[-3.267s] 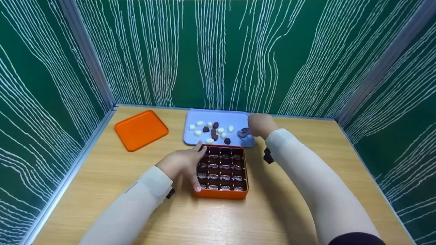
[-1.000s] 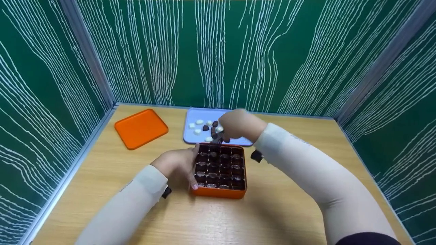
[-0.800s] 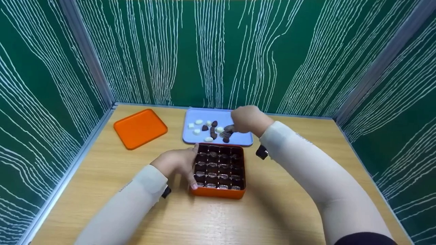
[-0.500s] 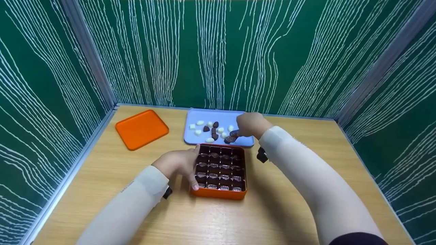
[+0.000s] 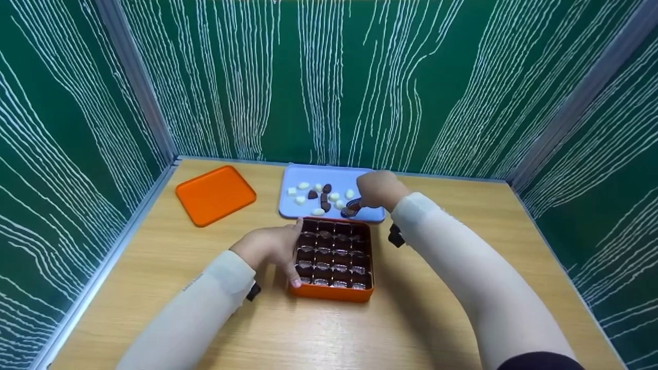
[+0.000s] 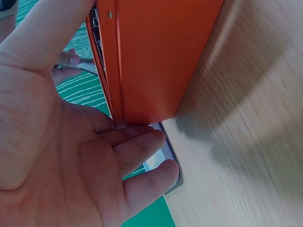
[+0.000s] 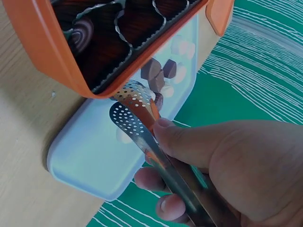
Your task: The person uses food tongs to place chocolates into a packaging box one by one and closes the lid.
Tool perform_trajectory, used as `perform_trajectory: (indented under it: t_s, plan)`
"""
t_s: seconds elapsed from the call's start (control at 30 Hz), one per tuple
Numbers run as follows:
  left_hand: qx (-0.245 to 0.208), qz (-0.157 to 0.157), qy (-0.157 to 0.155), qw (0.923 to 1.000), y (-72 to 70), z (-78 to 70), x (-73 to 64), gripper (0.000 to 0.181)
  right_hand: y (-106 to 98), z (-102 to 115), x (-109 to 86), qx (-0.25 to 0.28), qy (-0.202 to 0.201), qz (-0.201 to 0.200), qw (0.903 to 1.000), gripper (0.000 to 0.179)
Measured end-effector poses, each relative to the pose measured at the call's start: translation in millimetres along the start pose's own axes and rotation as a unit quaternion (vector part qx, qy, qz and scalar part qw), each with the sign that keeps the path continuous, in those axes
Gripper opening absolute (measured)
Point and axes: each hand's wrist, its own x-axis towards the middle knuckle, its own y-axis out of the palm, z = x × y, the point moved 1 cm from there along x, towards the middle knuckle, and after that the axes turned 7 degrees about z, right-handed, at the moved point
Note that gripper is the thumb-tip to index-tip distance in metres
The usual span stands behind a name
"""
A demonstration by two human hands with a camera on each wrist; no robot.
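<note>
An orange box with a dark compartment insert sits mid-table. My left hand grips its left side, thumb at the near corner and fingers around the far one. My right hand holds metal tongs with perforated tips, low over the right part of a pale blue tray. The tips stand apart; whether they touch a chocolate is hidden. White chocolates and dark chocolates lie scattered on the tray. A round swirled chocolate is in one box compartment.
An orange lid-like tray lies at the back left of the wooden table. Green walls with white lines close off the back and sides. The blue tray stands just behind the box.
My right hand carried the tongs from the tray to the box's far row, then back over the tray's right side. A dark chocolate now shows in that row. The left hand stayed on the box.
</note>
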Motion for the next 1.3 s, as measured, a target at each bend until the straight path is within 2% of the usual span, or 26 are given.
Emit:
perform_trajectory:
  t_s: [0.23, 0.37, 0.73, 1.0, 1.13, 1.3]
  plan:
    - [0.008, 0.0, -0.009, 0.9999, -0.8, -0.9, -0.6, 0.179, -2.1, -6.2, -5.9, -0.021, 0.004, -0.003, 0.9998, 0.027]
    - [0.005, 0.0, 0.001, 1.0, -0.2, -2.1, -0.5, 0.177, 1.5, -8.4, -4.5, -0.039, 0.006, -0.004, 0.9992, 0.033]
    - [-0.003, -0.001, 0.009, 1.0, 0.1, -0.4, -0.4, 0.177, 2.4, -4.1, -2.1, -0.037, 0.012, 0.014, 0.9992, 0.033]
    - [-0.006, -0.001, 0.006, 1.0, -0.3, -0.5, -2.5, 0.177, -7.3, -6.1, -11.1, -0.02, -0.001, -0.018, 0.9996, 0.031]
    - [-0.005, -0.003, 0.005, 1.0, 0.8, 1.4, -1.3, 0.177, -21.8, 4.6, -22.5, -0.04, -0.018, -0.039, 0.9983, 0.025]
    - [0.004, -0.011, 0.017, 0.9998, 2.6, 3.5, 2.4, 0.177, -35.9, 34.0, -36.8, -0.07, -0.055, -0.056, 0.9945, 0.033]
